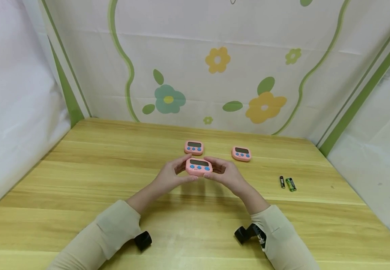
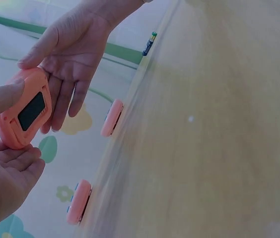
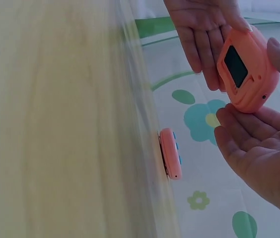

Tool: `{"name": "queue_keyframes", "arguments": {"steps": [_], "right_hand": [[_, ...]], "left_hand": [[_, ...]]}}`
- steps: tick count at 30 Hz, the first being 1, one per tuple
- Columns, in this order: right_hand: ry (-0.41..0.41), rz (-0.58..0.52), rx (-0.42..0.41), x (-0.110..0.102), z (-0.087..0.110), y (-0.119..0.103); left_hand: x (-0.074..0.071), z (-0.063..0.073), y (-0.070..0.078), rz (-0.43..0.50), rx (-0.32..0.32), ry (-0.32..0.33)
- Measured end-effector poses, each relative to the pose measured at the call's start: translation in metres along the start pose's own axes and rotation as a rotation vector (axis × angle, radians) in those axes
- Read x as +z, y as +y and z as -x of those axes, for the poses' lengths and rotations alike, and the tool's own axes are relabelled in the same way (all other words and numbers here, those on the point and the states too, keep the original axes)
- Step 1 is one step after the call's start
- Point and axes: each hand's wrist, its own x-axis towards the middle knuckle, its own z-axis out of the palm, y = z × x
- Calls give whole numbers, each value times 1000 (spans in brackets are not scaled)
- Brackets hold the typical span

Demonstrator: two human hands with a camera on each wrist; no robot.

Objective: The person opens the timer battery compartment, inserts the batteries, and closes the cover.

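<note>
A pink digital timer [image 1: 199,167] with a grey screen and blue buttons is held above the table between both hands. My left hand [image 1: 170,175] grips its left end, thumb at the near edge and fingers behind. On the opposite end, my right hand [image 1: 228,174] pinches it in a similar way. The left wrist view shows the timer's back [image 2: 16,130], with a dark rectangular panel [image 2: 32,111]. Two more pink timers lie beyond the hands, one [image 1: 194,147] straight behind the held one and another [image 1: 241,153] to its right.
Several small batteries [image 1: 291,184] lie on the right side of the wooden table [image 1: 188,228], one black battery [image 1: 282,182] slightly apart. A white curtain with printed flowers [image 1: 195,82] hangs behind the table's far edge, with white cloth on both sides.
</note>
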Motion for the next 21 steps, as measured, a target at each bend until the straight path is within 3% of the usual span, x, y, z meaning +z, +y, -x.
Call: {"name": "queue_keyframes", "arguments": {"steps": [10, 14, 18, 21], "right_hand": [[84, -18, 21, 2, -1, 0], [119, -15, 12, 3, -2, 1], [136, -19, -19, 4, -2, 3], [121, -61, -52, 5, -3, 3]], "left_hand": [[2, 8, 22, 124, -11, 30], [1, 3, 10, 159, -48, 84], [1, -3, -4, 114, -68, 164], [2, -4, -4, 86, -75, 208]]}}
